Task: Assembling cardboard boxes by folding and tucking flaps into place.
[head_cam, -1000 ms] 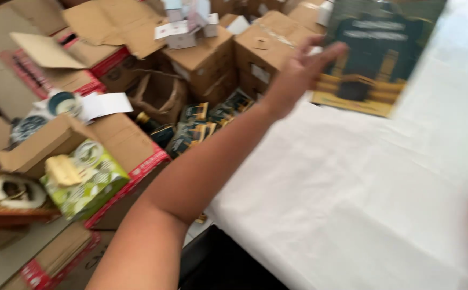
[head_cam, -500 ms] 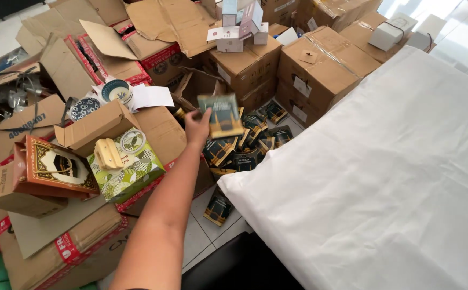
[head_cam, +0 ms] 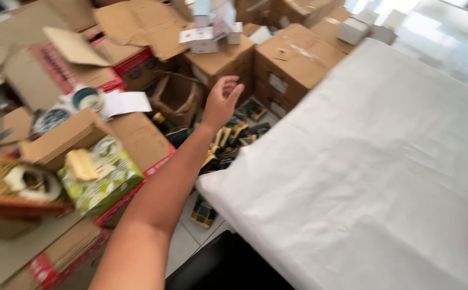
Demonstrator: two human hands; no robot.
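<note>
While reaching: left hand (head_cam: 221, 101) spread, grasping nothing, above small dark-and-yellow packets (head_cam: 228, 140) heaped on floor.
Right hand: out of view.
Risk: outstretched forearm could nudge white paper sheet (head_cam: 363, 161) beside it.

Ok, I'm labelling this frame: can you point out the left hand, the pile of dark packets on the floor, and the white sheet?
left hand (head_cam: 220, 102), head view, on the palm.
pile of dark packets (head_cam: 228, 140), head view, on a yellow-edged packet.
white sheet (head_cam: 373, 161), head view, on its bare middle.
</note>
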